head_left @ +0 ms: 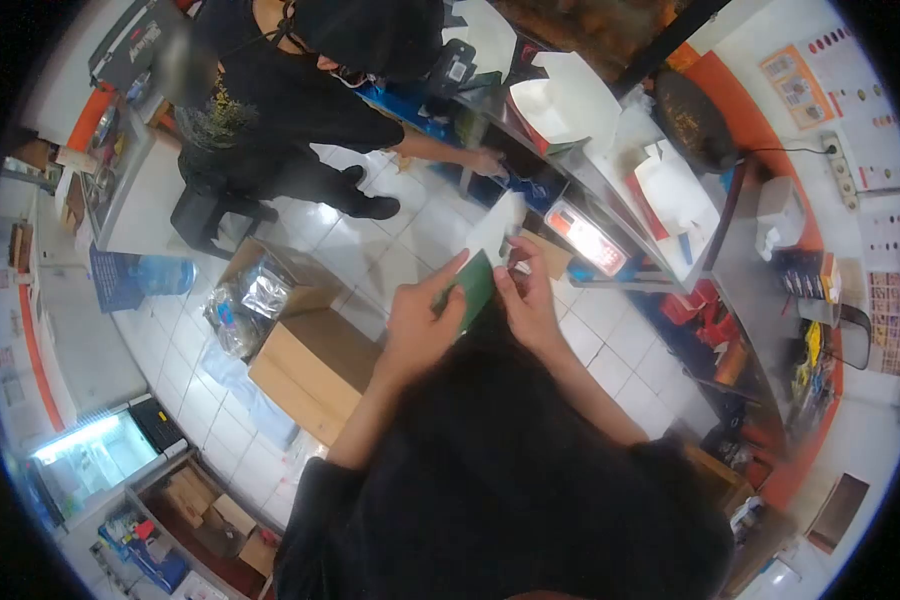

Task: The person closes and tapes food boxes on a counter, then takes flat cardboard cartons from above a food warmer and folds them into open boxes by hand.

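Note:
In front of my chest is a piece of folded card [477, 285], green on the near panel and white on the far one. My left hand [422, 318] grips its green side, with the thumb on top and the fingers around the edge. On the other side, my right hand [530, 298] is closed with thumb and fingertips pinched at the card's right edge. The fingertips are slightly blurred. Similar white cartons [567, 100] stand unfolded on the counter ahead to the right.
A person in black [300, 110] stands ahead on the left, one arm reaching toward the counter shelf. Cardboard boxes [315, 370] sit on the tiled floor [610, 370] to my left. A metal counter [745, 310] runs along my right. A lit fridge [100, 455] is at lower left.

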`<action>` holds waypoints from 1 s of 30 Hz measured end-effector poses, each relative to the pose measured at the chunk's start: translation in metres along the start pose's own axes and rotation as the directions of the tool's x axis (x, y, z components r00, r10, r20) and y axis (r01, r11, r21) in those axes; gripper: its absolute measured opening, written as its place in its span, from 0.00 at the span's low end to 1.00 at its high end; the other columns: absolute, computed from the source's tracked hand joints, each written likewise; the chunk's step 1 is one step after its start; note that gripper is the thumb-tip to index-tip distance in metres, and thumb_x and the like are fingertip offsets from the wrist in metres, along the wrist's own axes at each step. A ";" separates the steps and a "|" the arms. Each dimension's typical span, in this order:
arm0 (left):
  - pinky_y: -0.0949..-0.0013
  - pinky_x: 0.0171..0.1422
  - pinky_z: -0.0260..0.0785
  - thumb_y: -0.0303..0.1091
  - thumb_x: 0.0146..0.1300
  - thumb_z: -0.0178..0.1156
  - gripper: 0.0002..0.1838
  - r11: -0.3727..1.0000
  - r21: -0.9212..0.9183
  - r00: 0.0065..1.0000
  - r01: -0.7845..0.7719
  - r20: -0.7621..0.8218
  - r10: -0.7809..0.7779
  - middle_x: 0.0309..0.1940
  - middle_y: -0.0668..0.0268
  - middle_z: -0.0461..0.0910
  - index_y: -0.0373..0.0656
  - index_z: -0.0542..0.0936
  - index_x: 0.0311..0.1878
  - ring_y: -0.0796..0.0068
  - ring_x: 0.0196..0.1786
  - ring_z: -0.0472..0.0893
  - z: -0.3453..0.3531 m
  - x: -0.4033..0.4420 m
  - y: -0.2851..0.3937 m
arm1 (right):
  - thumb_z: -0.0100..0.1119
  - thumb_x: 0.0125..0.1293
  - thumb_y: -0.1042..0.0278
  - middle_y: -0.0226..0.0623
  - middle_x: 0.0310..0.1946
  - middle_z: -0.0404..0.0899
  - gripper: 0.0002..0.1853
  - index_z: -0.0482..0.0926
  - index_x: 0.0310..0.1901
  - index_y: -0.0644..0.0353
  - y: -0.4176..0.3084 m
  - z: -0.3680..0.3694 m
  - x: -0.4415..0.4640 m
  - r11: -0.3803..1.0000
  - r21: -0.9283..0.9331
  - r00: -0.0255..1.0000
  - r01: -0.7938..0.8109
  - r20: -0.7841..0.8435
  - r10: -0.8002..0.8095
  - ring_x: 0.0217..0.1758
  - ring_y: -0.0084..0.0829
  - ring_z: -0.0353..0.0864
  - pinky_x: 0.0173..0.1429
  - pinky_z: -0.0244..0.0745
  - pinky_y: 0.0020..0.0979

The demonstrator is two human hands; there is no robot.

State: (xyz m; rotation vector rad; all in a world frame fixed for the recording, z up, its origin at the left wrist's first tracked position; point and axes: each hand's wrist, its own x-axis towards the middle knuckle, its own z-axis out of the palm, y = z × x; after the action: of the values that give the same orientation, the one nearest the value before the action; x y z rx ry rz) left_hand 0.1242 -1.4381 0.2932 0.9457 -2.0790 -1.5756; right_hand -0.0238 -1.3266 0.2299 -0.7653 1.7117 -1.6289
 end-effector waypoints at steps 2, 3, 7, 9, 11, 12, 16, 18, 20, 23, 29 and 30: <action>0.78 0.34 0.64 0.23 0.69 0.55 0.23 0.997 -0.054 0.997 -0.057 -0.047 0.055 0.26 0.72 0.77 0.37 0.80 0.66 0.90 0.30 0.68 -0.011 -0.013 -0.003 | 0.49 0.82 0.61 0.35 0.44 0.74 0.19 0.66 0.67 0.60 0.015 0.018 -0.001 0.998 -0.003 0.997 -0.059 -0.044 0.058 0.32 0.23 0.76 0.37 0.72 0.28; 0.78 0.34 0.64 0.23 0.68 0.54 0.23 0.993 -0.081 0.995 -0.083 -0.070 0.077 0.27 0.73 0.77 0.37 0.80 0.66 0.90 0.30 0.67 -0.016 -0.019 -0.006 | 0.49 0.82 0.61 0.35 0.44 0.74 0.19 0.66 0.67 0.60 0.014 0.023 -0.002 0.999 -0.001 0.997 -0.054 -0.053 0.054 0.32 0.23 0.76 0.37 0.72 0.28; 0.67 0.54 0.76 0.26 0.68 0.56 0.24 0.997 -0.073 1.000 -0.010 -0.031 0.008 0.47 0.45 0.87 0.38 0.78 0.68 0.73 0.48 0.86 -0.039 -0.038 -0.014 | 0.47 0.83 0.56 0.28 0.43 0.69 0.21 0.67 0.70 0.54 0.010 0.046 -0.011 0.976 0.054 0.976 -0.210 0.071 0.206 0.34 0.17 0.71 0.35 0.69 0.22; 0.67 0.54 0.76 0.26 0.67 0.56 0.25 0.998 0.030 0.999 0.051 -0.011 -0.051 0.46 0.46 0.87 0.38 0.78 0.68 0.71 0.48 0.86 -0.049 -0.042 -0.010 | 0.48 0.83 0.56 0.32 0.42 0.73 0.20 0.68 0.69 0.53 0.007 0.058 -0.012 0.985 0.030 0.984 -0.169 0.070 0.166 0.31 0.21 0.75 0.35 0.73 0.26; 0.66 0.50 0.76 0.26 0.66 0.56 0.26 1.000 -0.002 0.998 -0.009 -0.055 0.009 0.43 0.45 0.87 0.39 0.78 0.68 0.71 0.43 0.85 -0.050 -0.046 -0.019 | 0.50 0.82 0.55 0.30 0.42 0.73 0.19 0.70 0.67 0.53 0.011 0.064 -0.013 0.983 0.041 0.978 -0.179 0.119 0.173 0.31 0.20 0.74 0.35 0.73 0.26; 0.64 0.47 0.76 0.26 0.66 0.56 0.26 0.997 -0.034 0.993 -0.063 -0.100 0.059 0.40 0.45 0.86 0.39 0.78 0.68 0.71 0.37 0.84 -0.051 -0.047 -0.022 | 0.50 0.82 0.55 0.29 0.41 0.72 0.19 0.70 0.67 0.53 0.012 0.068 -0.014 0.985 0.036 0.977 -0.170 0.137 0.164 0.31 0.20 0.74 0.35 0.72 0.25; 0.63 0.42 0.75 0.26 0.63 0.57 0.27 1.000 0.009 0.996 -0.018 -0.088 0.019 0.38 0.46 0.86 0.39 0.79 0.67 0.68 0.33 0.82 -0.062 -0.053 -0.018 | 0.57 0.79 0.56 0.29 0.41 0.70 0.17 0.74 0.62 0.54 0.016 0.075 -0.016 0.995 0.029 0.989 -0.099 0.117 0.095 0.35 0.20 0.74 0.38 0.71 0.25; 0.65 0.42 0.73 0.24 0.60 0.59 0.23 0.990 0.110 0.988 0.091 -0.133 -0.076 0.38 0.52 0.87 0.37 0.82 0.60 0.67 0.34 0.82 -0.065 -0.056 -0.017 | 0.60 0.77 0.56 0.30 0.42 0.71 0.17 0.76 0.59 0.55 0.009 0.074 -0.013 1.000 -0.013 0.995 -0.002 0.104 0.003 0.38 0.22 0.75 0.40 0.71 0.25; 0.67 0.42 0.72 0.23 0.58 0.59 0.20 0.986 0.148 0.965 -0.076 -0.238 0.110 0.39 0.54 0.87 0.37 0.83 0.56 0.68 0.34 0.81 -0.069 -0.055 -0.033 | 0.67 0.71 0.63 0.31 0.44 0.69 0.17 0.79 0.58 0.55 -0.022 0.065 -0.011 0.865 -0.256 0.841 0.432 0.461 -0.283 0.36 0.21 0.73 0.40 0.71 0.25; 0.74 0.43 0.69 0.21 0.58 0.59 0.17 0.974 0.118 0.903 -0.195 -0.367 0.226 0.42 0.62 0.84 0.39 0.80 0.52 0.77 0.34 0.77 -0.079 -0.053 -0.051 | 0.70 0.67 0.64 0.35 0.46 0.70 0.17 0.83 0.56 0.56 -0.048 0.066 -0.011 0.881 -0.204 0.811 0.427 0.518 -0.273 0.39 0.27 0.77 0.44 0.75 0.29; 0.76 0.45 0.69 0.19 0.65 0.53 0.28 0.948 -0.310 0.982 -0.066 -0.187 0.007 0.35 0.70 0.79 0.42 0.69 0.70 0.85 0.36 0.74 -0.092 -0.042 -0.035 | 0.69 0.63 0.43 0.44 0.61 0.73 0.39 0.68 0.72 0.49 -0.077 0.064 0.004 0.693 -0.323 0.623 0.644 0.748 -0.230 0.52 0.53 0.82 0.53 0.80 0.47; 0.76 0.44 0.70 0.24 0.71 0.54 0.22 0.968 -0.252 0.986 -0.013 -0.163 -0.029 0.36 0.68 0.81 0.39 0.72 0.67 0.85 0.37 0.76 -0.094 -0.042 -0.016 | 0.68 0.64 0.42 0.44 0.60 0.73 0.38 0.68 0.72 0.50 -0.083 0.060 0.010 0.690 -0.345 0.607 0.636 0.776 -0.171 0.52 0.52 0.82 0.53 0.79 0.48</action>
State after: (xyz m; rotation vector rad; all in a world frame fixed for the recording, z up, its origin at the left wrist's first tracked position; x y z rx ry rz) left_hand 0.2186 -1.4770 0.3114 0.9574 -1.7167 -1.6564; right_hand 0.0152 -1.3762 0.3105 -1.9724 1.4819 -0.7713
